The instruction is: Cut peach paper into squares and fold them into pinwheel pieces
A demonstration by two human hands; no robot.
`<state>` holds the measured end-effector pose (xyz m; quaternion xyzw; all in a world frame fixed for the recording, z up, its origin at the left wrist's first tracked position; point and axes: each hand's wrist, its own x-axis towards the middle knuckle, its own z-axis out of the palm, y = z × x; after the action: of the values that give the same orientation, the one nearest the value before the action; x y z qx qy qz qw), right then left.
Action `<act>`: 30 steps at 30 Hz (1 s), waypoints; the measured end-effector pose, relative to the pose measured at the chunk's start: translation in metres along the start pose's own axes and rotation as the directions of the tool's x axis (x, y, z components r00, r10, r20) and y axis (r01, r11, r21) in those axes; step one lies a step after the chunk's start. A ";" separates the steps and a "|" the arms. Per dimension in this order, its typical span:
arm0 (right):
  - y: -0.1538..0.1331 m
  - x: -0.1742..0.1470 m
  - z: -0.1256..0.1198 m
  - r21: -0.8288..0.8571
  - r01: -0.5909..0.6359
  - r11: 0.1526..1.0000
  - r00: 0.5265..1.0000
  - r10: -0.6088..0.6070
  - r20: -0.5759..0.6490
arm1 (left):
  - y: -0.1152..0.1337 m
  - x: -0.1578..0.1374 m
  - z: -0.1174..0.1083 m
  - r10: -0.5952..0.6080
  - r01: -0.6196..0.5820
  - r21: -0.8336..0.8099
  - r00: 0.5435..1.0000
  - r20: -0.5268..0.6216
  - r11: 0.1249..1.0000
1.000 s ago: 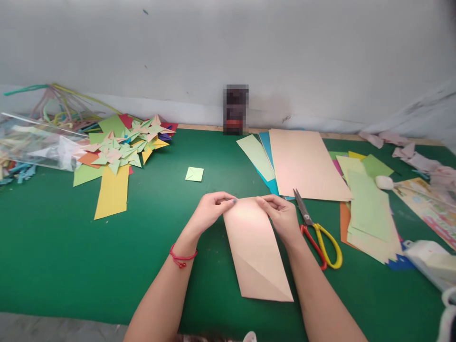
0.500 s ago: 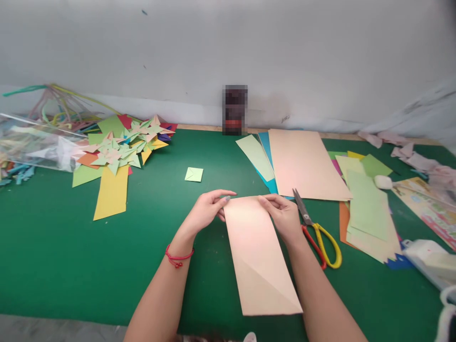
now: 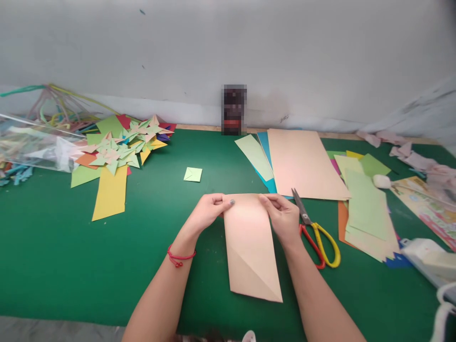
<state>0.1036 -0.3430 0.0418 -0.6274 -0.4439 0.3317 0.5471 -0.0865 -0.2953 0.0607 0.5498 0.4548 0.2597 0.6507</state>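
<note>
A long peach sheet of paper [image 3: 251,242] with a diagonal crease near its lower end is held by its far edge. My left hand [image 3: 210,211] pinches its far left corner, thumb on top and fingers beneath. At the far right corner my right hand [image 3: 283,213] grips it the same way. Beside my right hand lies a pair of scissors [image 3: 315,232], blades pointing away, with one red and one yellow handle. A small folded light green paper square [image 3: 193,174] rests beyond my left hand.
Larger peach sheets [image 3: 306,164] lie at the back right, with cut green and cream strips [image 3: 368,204] farther right. Folded paper stars [image 3: 121,147] are heaped at the back left, near a yellow strip [image 3: 110,194] and a clear plastic bag [image 3: 39,142]. A pixelated dark object [image 3: 233,110] stands by the wall.
My left thumb has moved onto the paper's top face, its fingers now under the corner. The paper's near end has swung left and away from me.
</note>
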 end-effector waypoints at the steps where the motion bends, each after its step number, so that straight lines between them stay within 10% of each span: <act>1: 0.000 0.000 0.000 -0.010 0.010 1.000 1.000 -0.010 -0.009 | 0.000 0.000 0.000 0.011 -0.011 0.023 1.000 -0.016 1.000; 8: 0.000 -0.002 0.004 -0.021 0.051 0.998 0.993 -0.053 -0.105 | 0.001 0.001 0.008 0.065 -0.036 0.140 0.976 -0.207 0.990; 20: -0.004 -0.007 0.007 -0.055 0.126 0.991 0.973 -0.134 -0.190 | -0.009 0.005 0.016 0.087 -0.066 0.119 0.979 -0.182 0.991; 30: -0.004 -0.003 0.006 0.096 -0.007 0.995 0.980 0.026 -0.196 | -0.004 0.002 0.016 0.090 -0.071 0.120 0.983 -0.157 0.990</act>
<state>0.0961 -0.3430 0.0441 -0.6342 -0.3658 0.2932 0.6148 -0.0721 -0.3024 0.0564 0.5810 0.4978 0.3033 0.5681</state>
